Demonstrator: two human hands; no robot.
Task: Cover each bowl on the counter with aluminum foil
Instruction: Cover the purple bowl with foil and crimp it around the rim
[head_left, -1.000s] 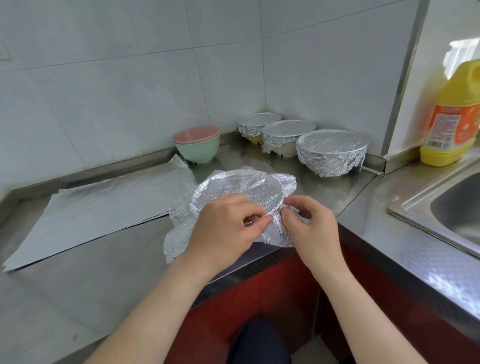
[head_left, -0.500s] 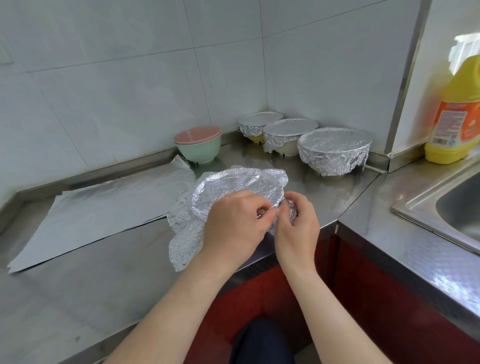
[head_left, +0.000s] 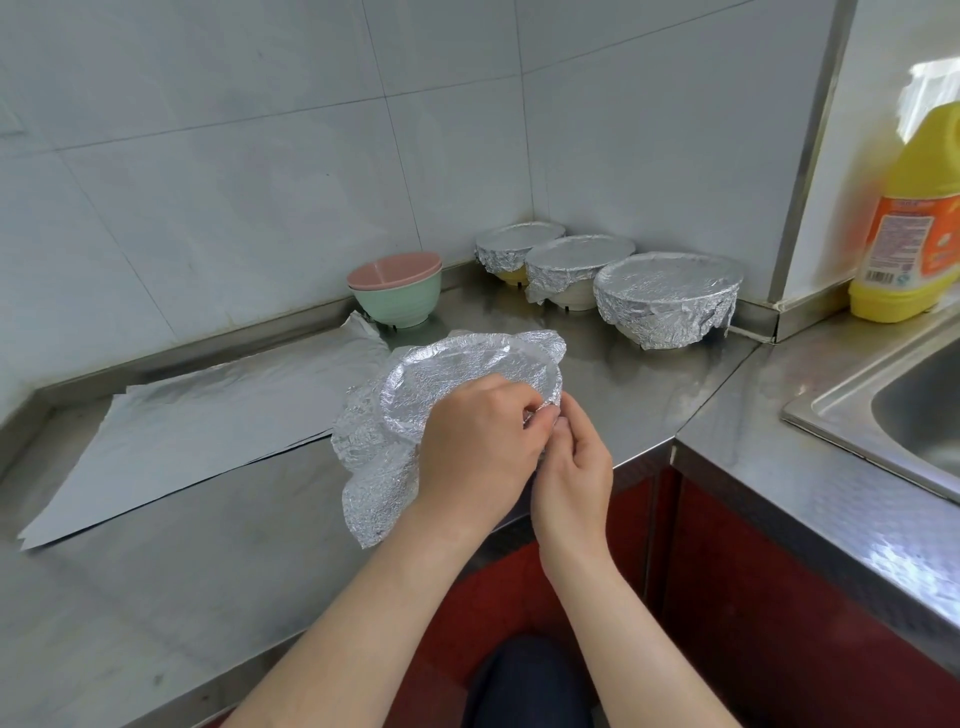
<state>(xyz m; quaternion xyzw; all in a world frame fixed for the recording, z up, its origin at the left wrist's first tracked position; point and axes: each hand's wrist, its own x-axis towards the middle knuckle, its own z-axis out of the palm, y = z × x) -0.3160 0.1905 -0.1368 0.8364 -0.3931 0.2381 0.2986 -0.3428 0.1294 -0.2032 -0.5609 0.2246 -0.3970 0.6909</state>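
Observation:
A bowl draped in crinkled foil (head_left: 452, 374) stands near the front edge of the steel counter (head_left: 649, 395); the bowl itself is hidden under the foil. My left hand (head_left: 478, 452) grips the foil at the bowl's near rim. My right hand (head_left: 571, 467) pinches the foil edge beside it, fingertips meeting the left hand's. Three foil-covered bowls (head_left: 667, 291) stand in the back corner. A pink bowl stacked in a green bowl (head_left: 396, 288) stands uncovered by the wall. Flat foil sheets (head_left: 208, 421) lie to the left.
A yellow detergent bottle (head_left: 914, 218) stands at the right beside a steel sink (head_left: 904, 410). The counter's front edge runs under my wrists, with a red cabinet front (head_left: 727, 597) below. Tiled walls close off the back.
The foil-draped bowl has tilted and turned a little. My right hand came in from the right side of the rim to meet the left hand, and the foil's right flap is now folded in.

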